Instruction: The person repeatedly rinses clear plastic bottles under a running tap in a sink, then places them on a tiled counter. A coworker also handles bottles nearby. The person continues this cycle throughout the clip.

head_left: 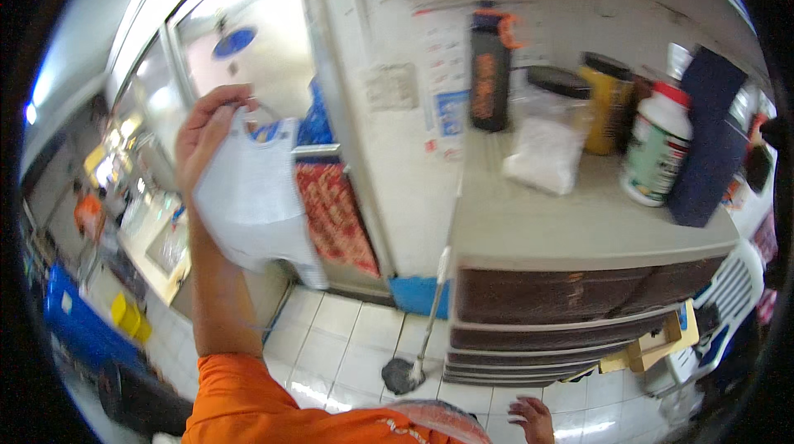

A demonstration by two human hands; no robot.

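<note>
My left hand (207,131) is raised at the left, thumb and fingers pinching one shoulder strap of a small pale blue baby romper (252,187). The romper is sleeveless and hangs tilted from my fingers, its lower edge falling to the right of my forearm. Low at the bottom edge, my right hand (531,419) is partly in view and a little blurred. Its fingers are apart and hold nothing; the cabinet's lower front is nearest to it.
A grey-topped cabinet (529,237) with brown drawers carries a dark bottle (490,72), a jar of white powder (547,138), a yellow container (604,105) and a red-capped bottle (657,146). A mop (403,375) leans beside it. A white chair (732,299) stands right; a person in orange (88,214) is far left.
</note>
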